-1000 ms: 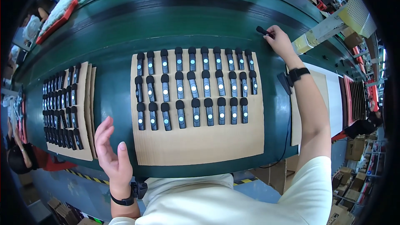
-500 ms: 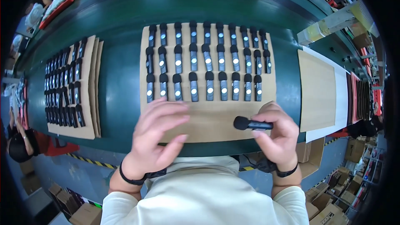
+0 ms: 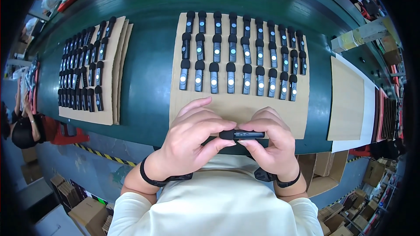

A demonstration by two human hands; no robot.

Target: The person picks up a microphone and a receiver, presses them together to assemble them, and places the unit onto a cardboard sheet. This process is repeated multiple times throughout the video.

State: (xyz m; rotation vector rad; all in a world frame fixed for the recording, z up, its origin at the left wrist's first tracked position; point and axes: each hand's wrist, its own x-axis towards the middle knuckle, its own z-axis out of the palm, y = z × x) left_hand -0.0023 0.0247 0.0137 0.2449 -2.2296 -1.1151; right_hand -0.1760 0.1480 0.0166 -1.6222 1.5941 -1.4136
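Between both hands, close to the bench's front edge, lies a small black wireless microphone held level. My left hand pinches its dark foam windscreen between thumb and fingertips. The body of the microphone is gripped by my right hand, thumb below and fingers above. Just beyond, a cardboard sheet carries rows of similar microphones, each with a foam tip facing away and a pale round spot on its body.
At left, stacked cardboard sheets hold more microphones. Bare cardboard lies over a white sheet at right, beside a taped post. The green bench runs underneath. Another person sits at far left; open cartons stand below.
My left hand has moved right and closed on the microphone's foam tip. My right hand has brought the microphone leftward. The whole view has shifted, so the bench appears farther right.
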